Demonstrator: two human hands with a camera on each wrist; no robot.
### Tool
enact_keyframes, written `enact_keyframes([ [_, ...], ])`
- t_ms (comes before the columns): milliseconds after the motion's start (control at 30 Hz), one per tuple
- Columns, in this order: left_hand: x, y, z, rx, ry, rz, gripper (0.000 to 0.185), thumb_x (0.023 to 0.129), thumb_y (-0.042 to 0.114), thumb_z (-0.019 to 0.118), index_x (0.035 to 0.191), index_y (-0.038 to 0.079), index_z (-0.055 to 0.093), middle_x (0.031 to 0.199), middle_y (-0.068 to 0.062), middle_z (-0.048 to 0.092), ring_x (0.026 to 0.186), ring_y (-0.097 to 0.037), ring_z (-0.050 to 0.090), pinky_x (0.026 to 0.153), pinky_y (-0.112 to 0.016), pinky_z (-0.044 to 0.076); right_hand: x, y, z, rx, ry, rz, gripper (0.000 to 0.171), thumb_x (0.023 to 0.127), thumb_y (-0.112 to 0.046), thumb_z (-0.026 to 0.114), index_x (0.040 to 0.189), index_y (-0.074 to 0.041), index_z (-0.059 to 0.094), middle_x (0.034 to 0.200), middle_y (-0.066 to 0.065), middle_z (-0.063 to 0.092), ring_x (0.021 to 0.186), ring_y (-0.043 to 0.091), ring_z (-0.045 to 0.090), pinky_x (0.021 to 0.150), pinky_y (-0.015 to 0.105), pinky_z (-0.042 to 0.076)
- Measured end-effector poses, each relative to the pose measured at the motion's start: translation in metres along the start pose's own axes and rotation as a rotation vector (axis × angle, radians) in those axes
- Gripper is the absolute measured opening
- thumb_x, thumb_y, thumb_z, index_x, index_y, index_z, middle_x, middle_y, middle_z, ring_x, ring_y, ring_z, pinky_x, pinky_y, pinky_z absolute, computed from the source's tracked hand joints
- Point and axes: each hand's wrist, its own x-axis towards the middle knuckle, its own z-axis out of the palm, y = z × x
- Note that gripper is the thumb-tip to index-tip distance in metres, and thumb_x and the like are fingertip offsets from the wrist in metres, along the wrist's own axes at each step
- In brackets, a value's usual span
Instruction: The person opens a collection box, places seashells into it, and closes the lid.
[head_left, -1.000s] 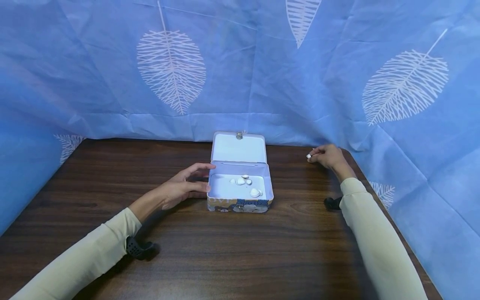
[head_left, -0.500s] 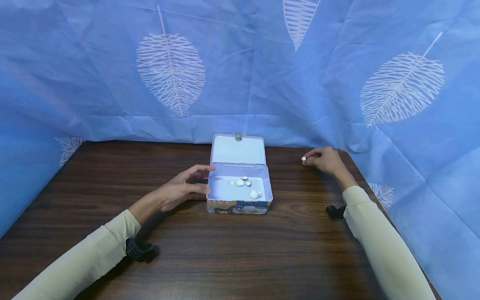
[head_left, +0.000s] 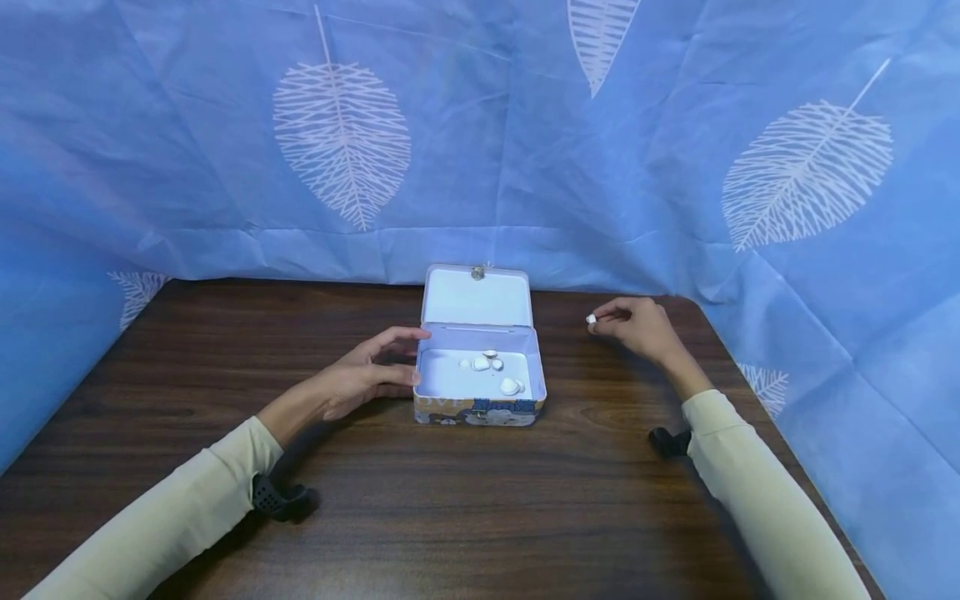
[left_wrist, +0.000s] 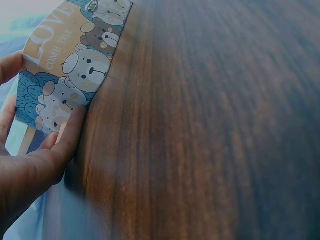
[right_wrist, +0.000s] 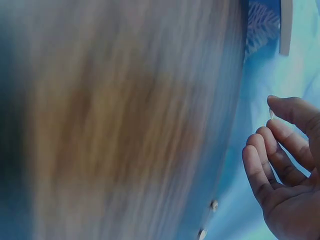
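Observation:
An open hinged tin box [head_left: 480,412] with printed cartoon bears stands mid-table, its lid [head_left: 477,296] tipped back. Inside it lie several white seashells [head_left: 481,363]. My left hand [head_left: 367,375] rests at the box's left end, fingers extended and spread, with fingertips at the wall; in the left wrist view a finger [left_wrist: 72,132] lies against the lower corner of the bear print. To the right of the box, my right hand [head_left: 637,327] pinches a small white seashell [head_left: 592,319] between thumb and index finger. The right wrist view shows this shell [right_wrist: 272,114] edge-on, the other fingers loosely bent.
Small pale pieces [right_wrist: 214,205] lie near the table's far edge in the right wrist view. A blue leaf-patterned cloth [head_left: 480,167] hangs behind and beside the dark wooden table [head_left: 480,517]. Black wrist straps [head_left: 279,498] show under both sleeves.
My right hand has moved left toward the box, carrying the pinched seashell. The left hand and the box have stayed in place.

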Motion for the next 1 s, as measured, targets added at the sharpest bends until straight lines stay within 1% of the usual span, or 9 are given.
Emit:
enact_keyframes([
  [200,0.0,0.0,0.0,0.006,-0.005,0.006,0.076,0.104,0.01,0.077,0.171,0.021,0.044,0.178,-0.019,0.028,0.162,-0.047,0.041,0.123,-0.055,0.056,-0.005,-0.013,0.006,0.005,0.025,-0.058,0.034,0.105,-0.033,0.082,0.128,-0.009,0.083,0.12,0.016,0.084,0.104,0.029,0.081,0.087,0.033,0.062],
  [400,0.0,-0.001,-0.001,0.009,-0.002,0.011,0.075,0.104,0.009,0.075,0.172,0.02,0.043,0.179,-0.019,0.027,0.164,-0.047,0.038,0.123,-0.054,0.056,-0.01,-0.024,0.009,0.036,0.034,-0.087,0.033,0.104,-0.034,0.085,0.127,-0.011,0.084,0.119,0.014,0.085,0.097,0.014,0.079,0.083,0.024,0.061],
  [533,0.001,-0.002,-0.002,0.011,-0.006,0.018,0.076,0.104,0.01,0.076,0.172,0.02,0.043,0.18,-0.02,0.026,0.165,-0.047,0.037,0.124,-0.054,0.055,-0.012,-0.033,0.011,0.08,0.025,-0.102,0.035,0.104,-0.033,0.085,0.13,-0.009,0.083,0.121,0.016,0.084,0.097,0.009,0.078,0.082,0.018,0.061],
  [667,0.0,-0.002,-0.002,0.007,-0.004,0.013,0.078,0.103,0.012,0.079,0.172,0.021,0.044,0.18,-0.019,0.027,0.166,-0.046,0.036,0.124,-0.055,0.054,-0.015,-0.042,0.015,0.098,0.016,-0.113,0.035,0.103,-0.033,0.085,0.129,-0.009,0.083,0.121,0.015,0.084,0.099,0.012,0.078,0.083,0.019,0.061],
  [733,0.0,-0.001,-0.002,0.005,-0.002,0.01,0.078,0.103,0.012,0.079,0.172,0.021,0.044,0.179,-0.019,0.027,0.166,-0.046,0.036,0.124,-0.055,0.055,-0.016,-0.047,0.017,0.094,0.011,-0.12,0.034,0.103,-0.033,0.085,0.129,-0.01,0.083,0.12,0.015,0.084,0.1,0.015,0.079,0.084,0.022,0.061],
  [900,0.001,0.0,-0.001,0.006,0.001,0.003,0.075,0.104,0.01,0.076,0.171,0.022,0.045,0.18,-0.019,0.027,0.166,-0.046,0.035,0.125,-0.055,0.054,-0.02,-0.06,0.02,0.116,0.005,-0.151,0.033,0.103,-0.034,0.086,0.127,-0.011,0.084,0.118,0.013,0.084,0.105,0.025,0.079,0.085,0.022,0.061],
  [1000,0.001,0.0,-0.002,0.009,0.002,0.005,0.074,0.105,0.009,0.075,0.171,0.022,0.045,0.18,-0.018,0.027,0.166,-0.046,0.036,0.126,-0.056,0.053,-0.022,-0.068,0.022,0.129,0.001,-0.164,0.034,0.102,-0.035,0.086,0.127,-0.012,0.084,0.118,0.013,0.084,0.107,0.026,0.079,0.086,0.021,0.061],
])
